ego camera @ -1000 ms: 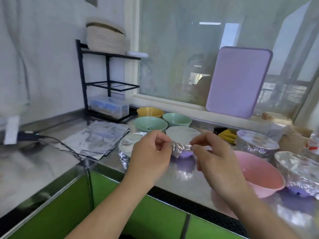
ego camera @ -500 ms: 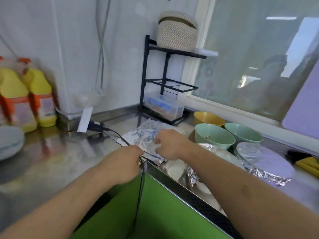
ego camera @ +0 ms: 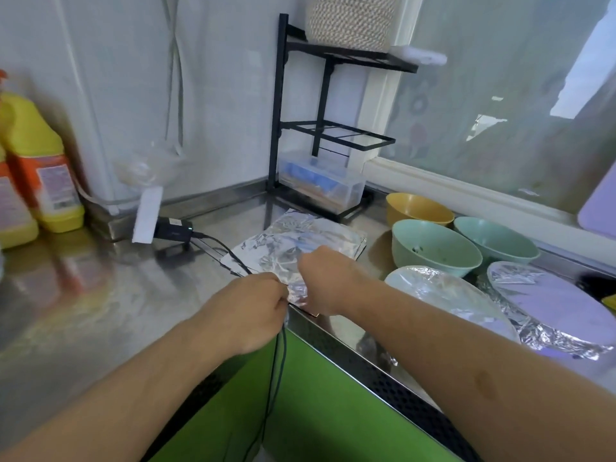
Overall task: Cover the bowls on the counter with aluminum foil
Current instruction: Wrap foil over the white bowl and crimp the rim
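A stack of crinkled aluminum foil sheets (ego camera: 300, 238) lies flat on the steel counter (ego camera: 100, 295) near the corner. My left hand (ego camera: 248, 308) and my right hand (ego camera: 325, 281) meet at the stack's near edge, and both pinch the foil there. To the right stand two open green bowls (ego camera: 436, 248) (ego camera: 496, 240) and an open yellow bowl (ego camera: 418, 210). Two foil-covered bowls (ego camera: 443, 291) (ego camera: 550, 305) sit in front of them.
A black cable (ego camera: 220, 245) runs from a plug across the counter past the foil and over the front edge. A black wire rack (ego camera: 320, 128) holds a woven basket above a clear plastic box (ego camera: 320, 183). Yellow detergent bottles (ego camera: 36, 168) stand at far left.
My view swung left from the covered bowls to the foil stack. Both hands left the purple bowl's foil rim and moved to the near edge of the sheets, where they now pinch.
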Demonstrator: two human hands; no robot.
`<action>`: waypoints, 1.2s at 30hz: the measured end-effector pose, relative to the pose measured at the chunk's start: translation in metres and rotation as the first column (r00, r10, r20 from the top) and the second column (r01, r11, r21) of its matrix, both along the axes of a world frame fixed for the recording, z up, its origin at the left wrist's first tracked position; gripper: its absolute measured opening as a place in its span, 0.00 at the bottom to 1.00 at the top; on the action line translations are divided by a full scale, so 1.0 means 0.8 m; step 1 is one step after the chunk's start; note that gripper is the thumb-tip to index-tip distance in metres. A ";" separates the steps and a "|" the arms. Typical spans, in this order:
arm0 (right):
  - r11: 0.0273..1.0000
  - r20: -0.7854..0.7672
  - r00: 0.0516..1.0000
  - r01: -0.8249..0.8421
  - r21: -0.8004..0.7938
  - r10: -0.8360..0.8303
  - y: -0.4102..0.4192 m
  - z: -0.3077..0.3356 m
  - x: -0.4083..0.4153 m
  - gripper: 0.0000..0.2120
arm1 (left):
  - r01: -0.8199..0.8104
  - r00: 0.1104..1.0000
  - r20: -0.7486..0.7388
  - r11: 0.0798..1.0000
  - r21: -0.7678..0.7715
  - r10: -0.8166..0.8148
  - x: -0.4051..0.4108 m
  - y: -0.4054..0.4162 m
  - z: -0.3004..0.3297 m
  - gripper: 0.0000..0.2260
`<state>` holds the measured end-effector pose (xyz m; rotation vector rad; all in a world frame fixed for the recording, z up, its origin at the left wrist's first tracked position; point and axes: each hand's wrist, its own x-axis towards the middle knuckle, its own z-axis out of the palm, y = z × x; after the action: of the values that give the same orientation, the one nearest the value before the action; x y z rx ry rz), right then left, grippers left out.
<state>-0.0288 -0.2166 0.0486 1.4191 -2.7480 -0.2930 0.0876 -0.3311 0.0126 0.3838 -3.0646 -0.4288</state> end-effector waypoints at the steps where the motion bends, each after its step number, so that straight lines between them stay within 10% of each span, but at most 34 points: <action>1: 1.000 -0.008 1.000 -0.001 0.001 0.001 0.000 0.002 0.001 0.19 | -0.010 1.000 -0.005 1.000 0.002 0.010 -0.001 0.000 0.001 0.18; 6: 0.987 -0.071 0.996 0.046 -0.153 -0.058 0.005 0.019 -0.003 0.06 | -0.040 0.996 -0.079 0.998 0.043 0.043 -0.005 -0.007 -0.009 0.15; 15: 0.955 -0.094 0.976 0.168 -0.245 -0.195 0.038 0.057 -0.010 0.16 | -0.233 0.906 -0.245 0.890 0.392 0.346 -0.016 0.002 0.002 0.19; 18: 0.940 -0.096 0.985 0.105 -0.323 -0.143 0.049 0.065 -0.005 0.08 | -0.109 0.818 -0.138 0.386 0.916 0.558 -0.027 0.008 0.016 0.18; 20: 0.914 -0.106 0.994 -0.030 -0.405 -0.014 0.055 0.061 0.004 0.03 | 0.040 0.838 0.006 -0.072 0.997 0.546 -0.032 0.016 0.030 0.20; 21: 0.894 -0.096 0.993 -0.100 -0.437 0.064 0.058 0.058 0.011 0.03 | 0.070 0.859 0.019 -0.154 0.986 0.512 -0.032 0.023 0.036 0.19; 25: 0.843 0.004 0.977 -0.184 -0.505 0.215 0.075 0.051 0.033 0.06 | 0.090 0.810 -0.050 -0.039 0.995 0.584 -0.026 0.054 0.059 0.04; 36: 0.365 0.508 0.860 0.490 -0.792 -0.052 0.195 0.087 0.018 0.05 | 0.346 0.706 -0.214 -0.066 0.936 0.675 0.024 0.082 0.119 0.07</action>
<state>-0.0140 -0.0604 0.1183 0.6816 -2.5366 1.4800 0.1067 -0.2652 0.1076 0.4526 -1.2101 -2.2062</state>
